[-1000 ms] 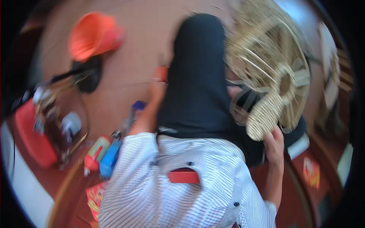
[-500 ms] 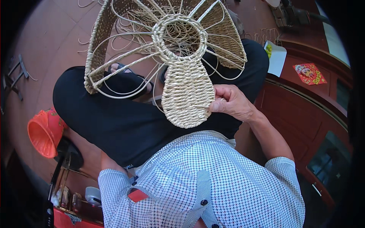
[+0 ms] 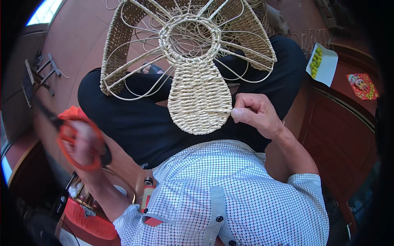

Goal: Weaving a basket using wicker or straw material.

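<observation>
A tan woven piece lies across my lap. Its rounded, paddle-shaped panel (image 3: 200, 98) joins a braided ring (image 3: 162, 41), from which cord spokes fan out to a curved woven wall (image 3: 113, 55). At the panel's lower right edge, my right hand (image 3: 260, 117) is closed in a pinch; whether a short strand end sits between its fingertips is too small to make out. Away to the left, my left hand (image 3: 85, 141) is raised and blurred. It grips scissors with orange handles (image 3: 88, 167), their dark blades pointing up and left.
Loose cords (image 3: 246, 26) lie heaped beyond the woven piece. Right of my knee, a white tray (image 3: 328, 67) holds small yellow-green items on a dark red cabinet, near a red decorated card (image 3: 363, 86). A metal stand (image 3: 43, 74) is on the tiled floor at left.
My left hand has come up from below at the left, bringing the scissors into view. The right hand keeps at the panel's edge. The whole view has shifted slightly.
</observation>
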The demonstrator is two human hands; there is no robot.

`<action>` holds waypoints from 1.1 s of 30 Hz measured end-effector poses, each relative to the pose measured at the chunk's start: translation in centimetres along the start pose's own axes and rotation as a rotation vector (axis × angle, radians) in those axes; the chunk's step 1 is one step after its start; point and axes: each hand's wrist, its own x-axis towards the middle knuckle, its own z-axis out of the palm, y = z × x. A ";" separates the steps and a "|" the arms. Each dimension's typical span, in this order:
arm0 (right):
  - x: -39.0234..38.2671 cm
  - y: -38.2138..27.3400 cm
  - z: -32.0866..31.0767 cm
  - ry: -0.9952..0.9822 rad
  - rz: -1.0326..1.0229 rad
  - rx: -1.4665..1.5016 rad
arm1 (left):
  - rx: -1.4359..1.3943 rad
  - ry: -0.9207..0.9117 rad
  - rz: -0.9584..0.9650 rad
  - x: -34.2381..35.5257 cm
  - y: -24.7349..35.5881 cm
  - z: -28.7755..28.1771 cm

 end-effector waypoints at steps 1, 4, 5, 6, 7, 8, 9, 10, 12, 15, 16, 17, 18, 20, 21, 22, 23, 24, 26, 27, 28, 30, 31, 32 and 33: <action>0.1 0.2 -0.1 0.016 -0.039 0.006 | -0.008 0.032 -0.139 -1.7 1.2 3.6; 0.8 1.1 0.2 0.029 -0.114 0.016 | -0.028 -0.574 -0.381 -3.3 2.2 7.4; 0.8 1.3 0.2 0.024 -0.120 0.024 | -0.018 -0.711 -0.662 -3.6 3.8 7.8; 0.8 1.4 0.1 0.031 -0.130 0.035 | -0.069 -0.780 -0.724 -3.9 3.7 8.8; 0.8 1.5 0.1 0.038 -0.140 0.043 | -0.122 -0.847 -0.785 -4.4 3.3 9.4; 0.9 1.7 0.2 0.033 -0.145 0.049 | -0.116 -0.841 -0.787 -4.3 3.1 9.6; 1.0 2.0 0.3 0.041 -0.177 0.070 | -0.131 -0.945 -0.844 -3.9 3.0 9.8; 1.1 2.1 0.3 0.047 -0.208 0.091 | -0.148 -1.048 -0.902 -3.5 2.9 10.1; 1.1 2.0 0.1 0.023 -0.204 0.128 | -0.191 -1.070 -0.953 -3.3 2.5 10.8; 1.2 2.3 -0.1 -0.021 -0.204 0.173 | -0.228 -1.062 -1.037 -3.3 2.0 11.4; 1.2 2.4 -0.2 -0.047 -0.208 0.187 | -0.219 -1.025 -1.076 -3.3 2.0 11.6; 1.2 2.2 -0.2 -0.051 -0.210 0.193 | -0.215 -1.019 -1.079 -3.4 1.7 11.8; 1.2 2.0 -0.2 -0.063 -0.210 0.208 | -0.245 -1.006 -1.049 -3.5 1.3 11.9; 1.1 1.8 -0.1 -0.076 -0.212 0.227 | -0.271 -0.990 -1.020 -3.7 0.9 12.1; 1.1 1.7 -0.1 -0.082 -0.225 0.238 | -0.276 -0.984 -1.013 -3.7 0.8 12.2; 1.1 1.7 -0.1 -0.088 -0.239 0.247 | -0.283 -0.978 -1.004 -3.6 0.6 12.3; 1.0 1.8 -0.1 -0.090 -0.240 0.249 | -0.281 -0.975 -1.004 -3.7 0.3 12.5; 0.9 1.8 0.0 -0.106 -0.244 0.271 | -0.318 -0.964 -0.991 -3.8 -0.1 12.7; 0.9 1.9 0.0 -0.125 -0.250 0.298 | -0.350 -0.949 -0.979 -3.7 -0.2 13.1; 0.9 2.1 -0.1 -0.137 -0.245 0.303 | -0.354 -0.946 -0.976 -3.6 -0.1 13.3; 0.9 2.2 -0.1 -0.148 -0.239 0.308 | -0.359 -0.943 -0.972 -3.5 -0.1 13.5; 0.9 2.3 0.1 -0.150 -0.264 0.313 | -0.372 -0.943 -0.959 -3.6 -0.2 13.8; 0.9 2.3 0.2 -0.148 -0.288 0.318 | -0.385 -0.947 -0.946 -3.7 -0.4 13.9; 0.9 2.3 0.2 -0.149 -0.289 0.318 | -0.384 -0.946 -0.946 -3.7 -0.5 13.9; 0.9 2.3 0.2 -0.154 -0.291 0.320 | -0.395 -0.939 -0.940 -3.8 -0.6 13.9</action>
